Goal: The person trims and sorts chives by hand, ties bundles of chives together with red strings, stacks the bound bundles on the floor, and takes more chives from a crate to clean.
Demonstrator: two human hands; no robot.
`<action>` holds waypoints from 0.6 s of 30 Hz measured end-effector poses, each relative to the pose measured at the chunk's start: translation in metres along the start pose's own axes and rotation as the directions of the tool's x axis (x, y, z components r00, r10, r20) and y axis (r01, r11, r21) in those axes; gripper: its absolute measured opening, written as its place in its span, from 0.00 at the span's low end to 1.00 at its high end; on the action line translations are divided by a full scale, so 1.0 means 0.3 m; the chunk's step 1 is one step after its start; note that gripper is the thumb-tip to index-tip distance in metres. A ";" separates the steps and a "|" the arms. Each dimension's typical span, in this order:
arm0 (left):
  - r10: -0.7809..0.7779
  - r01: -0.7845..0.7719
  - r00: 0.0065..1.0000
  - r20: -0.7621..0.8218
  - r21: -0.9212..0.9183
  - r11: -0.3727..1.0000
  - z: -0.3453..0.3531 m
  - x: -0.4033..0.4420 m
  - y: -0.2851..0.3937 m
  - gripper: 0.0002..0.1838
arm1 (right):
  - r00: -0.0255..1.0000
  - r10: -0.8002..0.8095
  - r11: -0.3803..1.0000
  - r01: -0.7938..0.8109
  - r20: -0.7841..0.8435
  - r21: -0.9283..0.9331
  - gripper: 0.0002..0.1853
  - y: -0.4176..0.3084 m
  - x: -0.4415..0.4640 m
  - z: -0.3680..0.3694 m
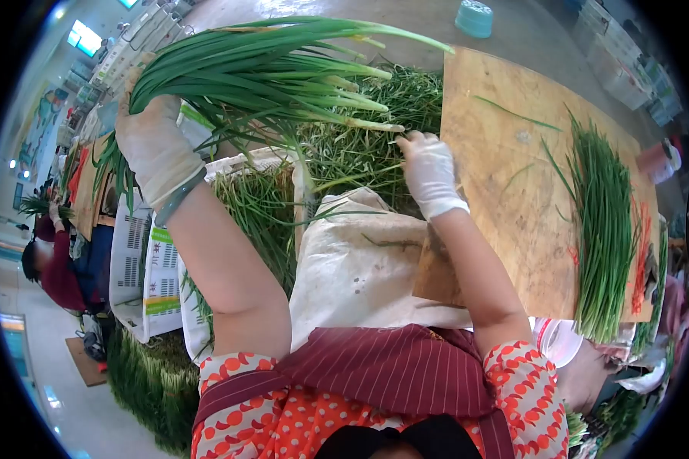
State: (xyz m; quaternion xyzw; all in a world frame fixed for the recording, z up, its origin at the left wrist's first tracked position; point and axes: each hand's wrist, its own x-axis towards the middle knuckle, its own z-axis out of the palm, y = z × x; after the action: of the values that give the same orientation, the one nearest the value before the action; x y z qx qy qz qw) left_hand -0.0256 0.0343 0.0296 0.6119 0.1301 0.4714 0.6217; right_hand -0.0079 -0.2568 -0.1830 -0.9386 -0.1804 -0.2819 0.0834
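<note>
My left hand [155, 145], in a white glove, is closed around the leafy end of a bunch of garlic chives [260, 69]. The bunch is held up at the upper left, its pale stem ends pointing right. My right hand [429, 172], gloved too, has its fingers pinched together just below those stem ends. Whatever it grips is too small to make out. Beneath the bunch, a heap of loose green leaves [367, 153] lies beside the wooden board [505, 183].
A long bundle of chives [601, 237] lies on the board's right side, with red ties [641, 252] beside it. White crates [149, 260] stand at left, near more chives [149, 390]. A pale cloth [352, 268] covers my lap. Another person [61, 264] works far left.
</note>
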 end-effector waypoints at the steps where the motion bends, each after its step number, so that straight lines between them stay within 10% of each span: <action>1: -0.012 0.014 1.000 -0.027 0.090 0.996 0.013 -0.021 0.033 0.24 | 0.992 0.038 0.989 -0.055 0.121 0.137 0.06 -0.044 0.029 -0.036; 3: -0.020 0.029 0.998 -0.052 0.178 0.984 0.026 -0.064 0.077 0.26 | 0.875 0.095 0.748 -0.377 0.475 0.546 0.11 -0.126 0.069 0.002; 5: -0.051 0.059 0.997 -0.051 0.156 0.986 0.031 -0.099 0.098 0.25 | 0.694 -0.020 0.027 -0.719 0.720 0.694 0.19 -0.209 0.111 0.042; 6: -0.051 0.057 0.998 -0.047 0.156 0.986 0.022 -0.092 0.084 0.25 | 0.660 -0.086 -0.357 -0.720 0.746 0.596 0.20 -0.255 0.130 0.023; 7: -0.041 0.044 0.999 -0.026 0.166 0.985 0.005 -0.075 0.058 0.23 | 0.662 -0.084 -0.360 -0.717 0.745 0.597 0.20 -0.286 0.151 0.026; 9: -0.029 0.029 1.000 -0.001 0.177 0.984 0.005 -0.051 0.035 0.21 | 0.700 -0.054 -0.860 -0.395 0.712 0.323 0.15 -0.316 0.197 0.039; 12: -0.258 0.229 0.953 -0.158 -0.181 0.956 0.020 -0.013 0.006 0.19 | 0.819 -0.002 -0.919 -0.228 0.573 0.322 0.08 -0.257 0.187 0.139; 14: -0.222 0.206 0.974 0.033 -0.525 0.826 -0.015 0.019 -0.047 0.18 | 0.676 0.033 -0.970 -0.156 0.736 0.187 0.06 -0.237 0.190 0.120; 17: 0.103 0.015 0.925 0.365 -0.307 0.952 -0.085 -0.041 -0.088 0.16 | 0.814 0.160 -0.821 -0.204 0.558 0.533 0.08 -0.168 0.183 -0.055; 18: 0.099 0.019 0.924 0.368 -0.306 0.952 -0.108 -0.042 -0.110 0.16 | 0.830 -0.005 -0.900 -0.247 0.558 0.359 0.10 -0.114 0.173 -0.092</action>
State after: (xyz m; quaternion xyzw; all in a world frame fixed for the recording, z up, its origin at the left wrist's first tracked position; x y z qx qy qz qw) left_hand -0.0420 0.0520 -0.0118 0.5911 -0.0791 0.3712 0.7117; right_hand 0.0055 -0.2174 -0.1293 -0.1924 -0.0407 0.1952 0.9608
